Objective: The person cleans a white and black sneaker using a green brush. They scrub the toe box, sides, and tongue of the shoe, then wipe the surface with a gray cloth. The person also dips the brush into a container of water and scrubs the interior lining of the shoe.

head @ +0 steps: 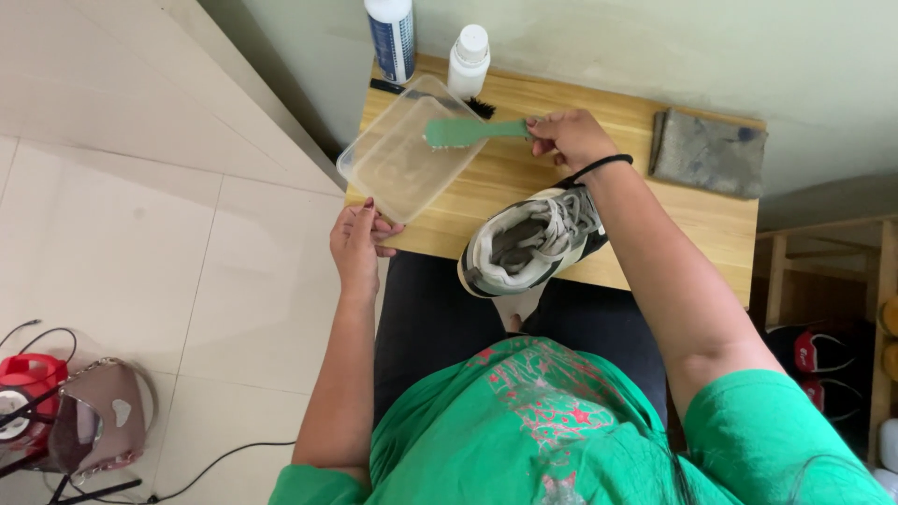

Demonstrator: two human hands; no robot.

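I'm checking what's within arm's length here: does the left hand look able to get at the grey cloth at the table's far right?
Probably not easily. The left hand steadies the clear container at the opposite corner, and the shoe and right hand lie between it and the grey cloth.

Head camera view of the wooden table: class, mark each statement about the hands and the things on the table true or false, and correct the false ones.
1. The right hand holds a green brush over the clear plastic container. True.
2. The left hand grips the sneaker. False: it holds the near edge of the clear plastic container; the grey and white sneaker lies on the wooden table untouched.
3. A folded grey cloth lies at the table's far right corner. True.
4. The two bottles stand on the floor. False: the blue-labelled bottle and the small white bottle stand at the table's far edge by the wall.
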